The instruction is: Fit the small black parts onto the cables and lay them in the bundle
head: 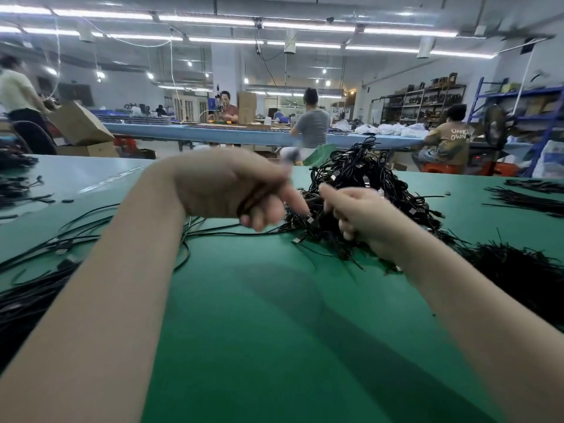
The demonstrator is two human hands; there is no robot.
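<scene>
My left hand (232, 190) is raised over the green table (274, 315) and grips a small bunch of black cables (256, 196) in its curled fingers; it is blurred. My right hand (363, 215) sits just to its right, fingers curled, against the front of a tall tangled heap of black cables (360, 175). Whether my right hand pinches a cable or a small black part is hidden by the fingers. Black cables (76, 236) trail from under my left hand across the table to the left.
A pile of thin black ties (525, 270) lies at the right, with more (531, 199) farther back. Cable bundles (18, 303) lie at the left edge. Several small black parts (68, 201) dot the far left. People work at a blue table (244, 132) behind.
</scene>
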